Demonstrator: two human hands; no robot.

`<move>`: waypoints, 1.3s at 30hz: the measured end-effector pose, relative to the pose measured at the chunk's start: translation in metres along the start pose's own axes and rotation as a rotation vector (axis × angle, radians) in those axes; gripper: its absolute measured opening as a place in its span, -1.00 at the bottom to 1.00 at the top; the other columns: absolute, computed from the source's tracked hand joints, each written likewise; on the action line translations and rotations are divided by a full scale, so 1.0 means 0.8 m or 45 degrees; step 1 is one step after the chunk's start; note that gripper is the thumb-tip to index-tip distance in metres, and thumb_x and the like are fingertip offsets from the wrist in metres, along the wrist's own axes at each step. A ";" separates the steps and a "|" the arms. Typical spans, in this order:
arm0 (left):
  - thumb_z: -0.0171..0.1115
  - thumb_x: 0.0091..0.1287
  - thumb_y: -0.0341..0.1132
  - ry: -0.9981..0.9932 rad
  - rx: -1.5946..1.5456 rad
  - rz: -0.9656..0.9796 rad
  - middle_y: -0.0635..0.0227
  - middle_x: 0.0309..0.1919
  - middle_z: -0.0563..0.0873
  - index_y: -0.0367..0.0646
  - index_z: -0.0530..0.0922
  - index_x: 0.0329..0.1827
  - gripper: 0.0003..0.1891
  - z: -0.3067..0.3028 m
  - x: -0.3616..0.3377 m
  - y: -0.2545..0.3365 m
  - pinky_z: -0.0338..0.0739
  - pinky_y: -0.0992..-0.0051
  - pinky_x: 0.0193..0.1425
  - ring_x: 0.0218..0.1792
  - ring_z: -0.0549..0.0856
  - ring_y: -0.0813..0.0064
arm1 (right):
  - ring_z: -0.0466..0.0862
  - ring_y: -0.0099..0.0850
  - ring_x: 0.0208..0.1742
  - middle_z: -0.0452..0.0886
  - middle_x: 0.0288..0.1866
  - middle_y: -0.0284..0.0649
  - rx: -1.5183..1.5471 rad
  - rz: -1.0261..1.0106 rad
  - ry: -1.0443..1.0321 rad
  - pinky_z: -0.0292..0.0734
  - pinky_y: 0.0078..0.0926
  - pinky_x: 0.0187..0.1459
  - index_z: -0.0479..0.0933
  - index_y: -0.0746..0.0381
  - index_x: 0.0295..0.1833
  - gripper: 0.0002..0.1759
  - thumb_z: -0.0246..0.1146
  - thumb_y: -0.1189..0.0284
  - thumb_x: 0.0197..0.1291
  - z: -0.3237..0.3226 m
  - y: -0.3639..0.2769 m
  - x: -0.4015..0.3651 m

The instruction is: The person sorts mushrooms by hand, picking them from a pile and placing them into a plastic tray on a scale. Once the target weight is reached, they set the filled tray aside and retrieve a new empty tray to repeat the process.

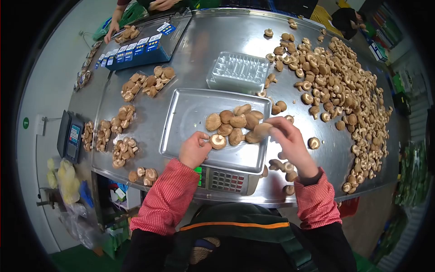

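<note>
A metal scale tray (181,113) in front of me bears a loose cluster of brown shiitake mushrooms (238,120), mostly caps up. My left hand (195,150) is at the tray's near left part, its fingertips closed at the edge of a shiitake mushroom (218,141) that lies stem side up. At the tray's right edge, my right hand (291,144) holds another shiitake mushroom (262,130) between thumb and fingers, slightly blurred. Below the tray shows the scale's keypad (227,181), with a green display partly hidden by my left sleeve.
Stacked clear plastic punnets (240,70) stand behind the tray. A large heap of shiitake mushrooms (349,90) covers the table's right side. Filled punnets (124,149) sit at left, near a blue label holder (140,54). Another person's hand (112,31) is at far left.
</note>
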State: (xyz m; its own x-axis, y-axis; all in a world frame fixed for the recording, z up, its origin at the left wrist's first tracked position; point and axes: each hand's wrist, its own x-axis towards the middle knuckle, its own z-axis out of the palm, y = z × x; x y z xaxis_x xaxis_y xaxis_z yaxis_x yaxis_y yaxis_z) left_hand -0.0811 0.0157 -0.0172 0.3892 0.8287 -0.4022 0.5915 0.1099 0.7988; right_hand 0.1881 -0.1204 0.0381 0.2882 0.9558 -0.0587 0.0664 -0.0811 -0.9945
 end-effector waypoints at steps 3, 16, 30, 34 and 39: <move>0.26 0.31 -0.44 0.007 0.002 0.004 0.43 -0.51 0.63 -0.29 0.58 0.04 -0.75 0.000 -0.003 0.005 0.54 0.54 -0.51 -0.60 0.67 0.60 | 0.72 -0.20 -0.06 0.71 -0.05 -0.09 -0.370 -0.254 0.001 0.60 -0.35 -0.02 0.59 0.29 0.11 -0.74 0.26 0.42 0.37 0.053 -0.024 0.026; 0.28 0.24 -0.48 0.099 0.029 0.109 0.39 -0.51 0.65 -0.24 0.57 -0.06 -0.79 0.010 0.001 -0.008 0.56 0.50 -0.48 -0.58 0.69 0.59 | 0.58 -0.16 -0.23 0.52 -0.32 -0.16 -1.078 -0.897 0.138 0.51 -0.20 -0.20 0.61 0.18 -0.32 -0.95 0.31 0.52 0.05 0.115 -0.023 0.077; 0.05 0.45 -0.53 -0.226 -0.757 -0.229 0.11 -0.05 0.71 -0.11 0.24 0.15 -0.70 -0.020 0.010 0.010 0.76 0.38 -0.16 -0.16 0.82 0.27 | 0.60 -0.10 -0.18 0.57 -0.29 -0.10 -0.852 -0.482 -0.090 0.51 -0.24 -0.13 0.63 0.26 -0.10 -0.87 0.32 0.51 0.25 0.052 0.006 0.047; 0.03 0.46 -0.53 -0.333 -0.792 -0.219 0.05 0.03 0.70 -0.10 0.19 0.19 -0.68 -0.033 0.014 0.005 0.77 0.36 -0.16 -0.11 0.82 0.21 | 0.59 -0.17 -0.22 0.58 -0.33 -0.13 -0.886 -0.567 -0.116 0.51 -0.29 -0.16 0.64 0.29 -0.21 -0.93 0.32 0.52 0.24 0.052 -0.009 0.049; 0.04 0.46 -0.54 -0.333 -0.874 -0.231 0.07 0.03 0.71 -0.07 0.21 0.22 -0.65 -0.052 0.020 0.005 0.77 0.39 -0.17 -0.09 0.82 0.19 | 0.65 -0.13 -0.23 0.63 -0.32 -0.10 -0.638 -0.326 0.259 0.54 -0.29 -0.16 0.65 0.31 -0.17 -0.90 0.28 0.50 0.29 0.027 -0.006 0.097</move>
State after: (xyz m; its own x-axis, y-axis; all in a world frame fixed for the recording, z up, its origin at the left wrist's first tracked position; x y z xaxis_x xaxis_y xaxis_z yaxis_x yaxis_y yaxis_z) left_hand -0.1017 0.0523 -0.0016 0.5332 0.6172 -0.5786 0.1230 0.6201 0.7748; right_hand 0.1898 -0.0398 0.0363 0.3775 0.8932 0.2445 0.5860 -0.0260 -0.8099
